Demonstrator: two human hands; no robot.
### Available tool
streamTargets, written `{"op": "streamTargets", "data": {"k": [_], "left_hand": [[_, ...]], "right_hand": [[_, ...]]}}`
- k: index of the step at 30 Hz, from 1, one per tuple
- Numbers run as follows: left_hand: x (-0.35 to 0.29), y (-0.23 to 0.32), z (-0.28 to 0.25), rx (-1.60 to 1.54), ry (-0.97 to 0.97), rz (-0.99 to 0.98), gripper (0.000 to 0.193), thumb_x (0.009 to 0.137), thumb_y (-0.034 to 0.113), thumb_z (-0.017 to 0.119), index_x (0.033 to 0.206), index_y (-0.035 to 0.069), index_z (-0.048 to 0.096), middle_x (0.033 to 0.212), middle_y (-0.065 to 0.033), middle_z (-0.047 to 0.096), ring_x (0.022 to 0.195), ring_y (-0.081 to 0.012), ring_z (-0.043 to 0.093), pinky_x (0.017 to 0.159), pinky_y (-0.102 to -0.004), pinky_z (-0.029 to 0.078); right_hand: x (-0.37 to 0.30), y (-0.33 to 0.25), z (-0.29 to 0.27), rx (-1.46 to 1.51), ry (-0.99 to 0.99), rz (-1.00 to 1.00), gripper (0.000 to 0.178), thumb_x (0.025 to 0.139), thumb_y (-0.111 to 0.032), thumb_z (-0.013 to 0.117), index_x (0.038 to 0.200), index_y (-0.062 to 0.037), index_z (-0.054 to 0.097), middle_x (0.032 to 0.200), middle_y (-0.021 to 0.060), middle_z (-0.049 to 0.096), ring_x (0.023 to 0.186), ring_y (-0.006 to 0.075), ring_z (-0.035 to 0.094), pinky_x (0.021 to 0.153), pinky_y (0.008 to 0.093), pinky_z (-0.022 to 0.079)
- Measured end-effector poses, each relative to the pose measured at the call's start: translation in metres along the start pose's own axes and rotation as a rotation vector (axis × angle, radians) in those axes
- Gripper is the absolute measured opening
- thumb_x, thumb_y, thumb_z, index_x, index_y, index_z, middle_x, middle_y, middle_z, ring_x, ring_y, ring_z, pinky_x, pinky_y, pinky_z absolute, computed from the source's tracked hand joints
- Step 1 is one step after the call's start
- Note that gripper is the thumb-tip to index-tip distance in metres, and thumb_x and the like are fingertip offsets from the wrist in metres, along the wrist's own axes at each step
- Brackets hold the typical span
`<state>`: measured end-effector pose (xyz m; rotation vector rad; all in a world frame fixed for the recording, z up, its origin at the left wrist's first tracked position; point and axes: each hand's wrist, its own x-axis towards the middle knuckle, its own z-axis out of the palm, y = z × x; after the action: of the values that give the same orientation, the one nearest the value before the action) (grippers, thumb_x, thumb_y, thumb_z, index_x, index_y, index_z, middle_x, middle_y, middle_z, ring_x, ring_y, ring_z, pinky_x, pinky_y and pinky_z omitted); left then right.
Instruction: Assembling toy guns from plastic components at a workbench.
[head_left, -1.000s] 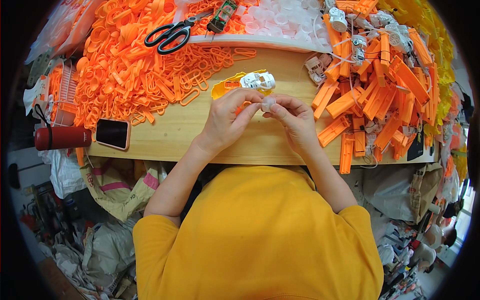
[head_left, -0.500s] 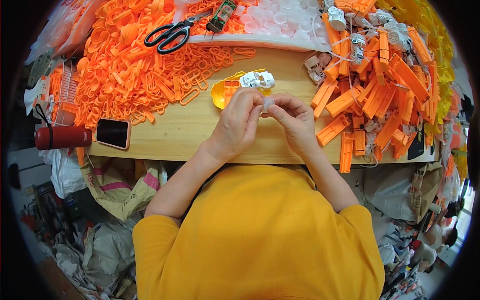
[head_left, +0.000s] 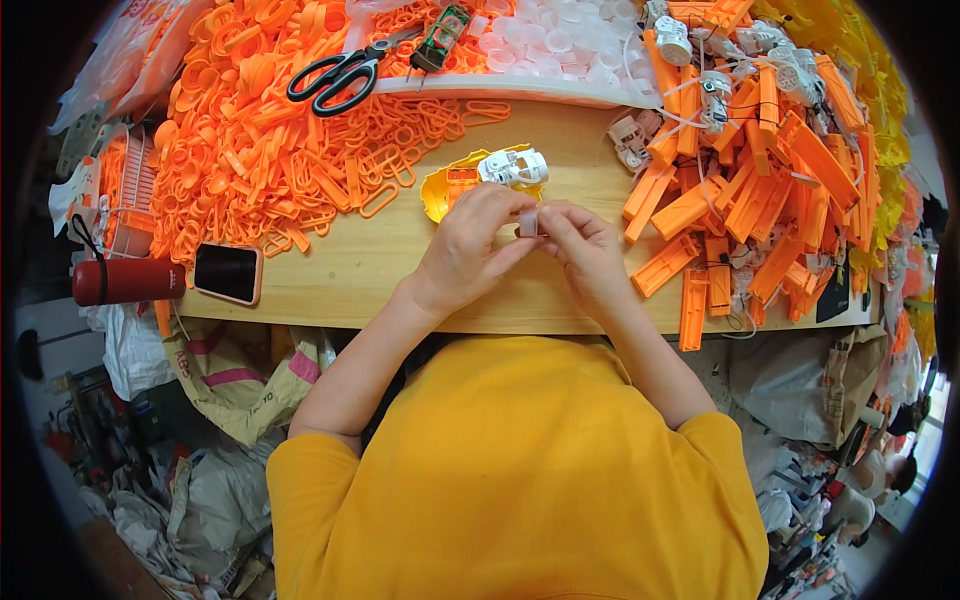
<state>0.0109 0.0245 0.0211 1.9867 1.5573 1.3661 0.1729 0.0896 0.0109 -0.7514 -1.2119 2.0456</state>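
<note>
A small translucent plastic cap [head_left: 528, 223] sits between my two hands, above the wooden table. My left hand [head_left: 462, 248] pinches its left side between thumb and fingers. On the other side, the fingertips of my right hand [head_left: 592, 252] close on the cap's right edge. Just beyond my left fingers lies a yellow plastic shell [head_left: 435, 197], partly covered by that hand. An orange part [head_left: 462, 177] and a white plastic mechanism [head_left: 513, 167] rest in the shell.
Orange plastic pieces [head_left: 270, 150] heap up at the left, with black-handled scissors [head_left: 345, 78] and a green electric screwdriver [head_left: 440, 38] beyond. Translucent caps [head_left: 560, 40] fill a tray. Orange housings with white mechanisms [head_left: 760, 190] pile at the right. A phone [head_left: 227, 272] and red flask [head_left: 128, 281] lie left.
The cap has turned between my fingers and shows more of its side. My left thumb and fingers have spread wider around it, while my right fingers have shifted slightly.
</note>
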Motion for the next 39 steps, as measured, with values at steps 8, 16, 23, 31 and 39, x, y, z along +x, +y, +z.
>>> {"op": "streamTargets", "data": {"k": [8, 16, 23, 31, 39], "left_hand": [[0.001, -0.004, -0.012, 0.088, -0.037, 0.122, 0.036, 0.068, 0.017, 0.079, 0.099, 0.006, 0.064, 0.088, -0.0068, 0.064, 0.086, -0.0254, 0.061, 0.075, -0.0378, 0.045], [-0.003, 0.007, -0.009, 0.231, -0.074, 0.113, 0.039, 0.064, 0.016, 0.080, 0.099, 0.007, 0.065, 0.091, -0.0065, 0.062, 0.088, -0.0248, 0.059, 0.079, -0.0373, 0.043], [0.000, 0.004, -0.014, 0.345, -0.009, 0.106, 0.038, 0.063, 0.021, 0.080, 0.097, 0.011, 0.067, 0.106, -0.0080, 0.057, 0.098, -0.0266, 0.054, 0.083, -0.0407, 0.039], [0.002, -0.022, -0.021, 0.421, 0.071, 0.059, 0.039, 0.065, 0.024, 0.081, 0.102, 0.015, 0.069, 0.105, -0.0082, 0.057, 0.097, -0.0256, 0.053, 0.081, -0.0400, 0.038], [-0.001, -0.004, -0.036, -0.006, -0.037, -0.371, 0.034, 0.077, 0.011, 0.074, 0.109, 0.004, 0.066, 0.084, -0.0059, 0.058, 0.066, -0.0142, 0.056, 0.060, -0.0268, 0.046]], "right_hand": [[0.002, -0.018, -0.012, -0.161, -0.118, 0.235, 0.015, 0.086, -0.011, 0.068, 0.097, -0.0004, 0.068, 0.090, 0.0047, 0.067, 0.083, 0.0115, 0.062, 0.079, 0.0253, 0.049], [0.001, 0.002, -0.006, -0.104, -0.015, 0.155, 0.006, 0.083, -0.004, 0.066, 0.086, 0.0013, 0.066, 0.081, 0.0044, 0.067, 0.076, 0.0095, 0.061, 0.071, 0.0236, 0.049], [0.002, 0.002, -0.001, -0.237, 0.141, 0.058, 0.005, 0.081, -0.001, 0.063, 0.076, -0.0023, 0.062, 0.073, -0.0010, 0.060, 0.065, 0.0046, 0.051, 0.061, 0.0188, 0.040], [-0.004, -0.018, -0.022, -0.452, 0.046, -0.131, 0.002, 0.082, 0.001, 0.064, 0.082, -0.0005, 0.063, 0.079, -0.0013, 0.058, 0.073, 0.0056, 0.052, 0.068, 0.0201, 0.041], [0.045, -0.034, -0.022, -1.279, -0.163, -0.719, 0.065, 0.066, 0.012, 0.055, 0.127, -0.0090, 0.053, 0.132, 0.0160, 0.049, 0.123, 0.0367, 0.046, 0.103, 0.0429, 0.038]]}}
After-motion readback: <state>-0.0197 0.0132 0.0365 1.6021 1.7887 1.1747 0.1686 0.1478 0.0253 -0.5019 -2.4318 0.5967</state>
